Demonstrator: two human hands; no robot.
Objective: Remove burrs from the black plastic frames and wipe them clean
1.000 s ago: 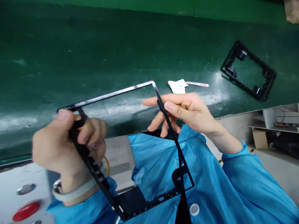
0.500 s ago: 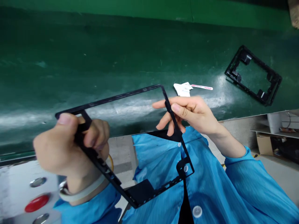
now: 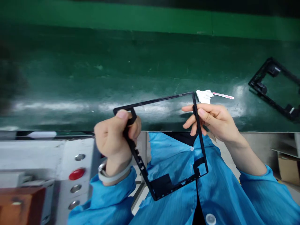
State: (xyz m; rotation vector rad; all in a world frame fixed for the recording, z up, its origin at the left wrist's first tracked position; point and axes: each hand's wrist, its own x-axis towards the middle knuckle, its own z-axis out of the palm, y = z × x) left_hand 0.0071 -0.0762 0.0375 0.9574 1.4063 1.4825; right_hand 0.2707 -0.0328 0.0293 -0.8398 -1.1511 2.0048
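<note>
A thin black plastic frame (image 3: 162, 184), roughly rectangular with tabs at its corners, is held up tilted in front of my blue-sleeved body. My left hand (image 3: 113, 134) is closed round its upper left corner, thumb on top and fingers curled through the opening. At the right side bar, my right hand (image 3: 219, 120) pinches the frame between the thumb in front and fingers behind, the index finger stretched out past the bar. Just behind my right hand, a white crumpled wrapper (image 3: 203, 96) and a slim pink-and-white strip (image 3: 223, 95) lie on the green bench.
A second black frame (image 3: 269, 97) lies on the green bench (image 3: 105, 75) at the right, cut off by the picture's edge. At lower left is a grey control panel (image 3: 58, 156) with a red button (image 3: 77, 174) and metal buttons. A cardboard box (image 3: 288, 168) sits below right.
The view has swung left, so the bench things appear farther right and more of the control panel shows. Both hands keep hold of the frame, which now looks smaller and farther from the camera.
</note>
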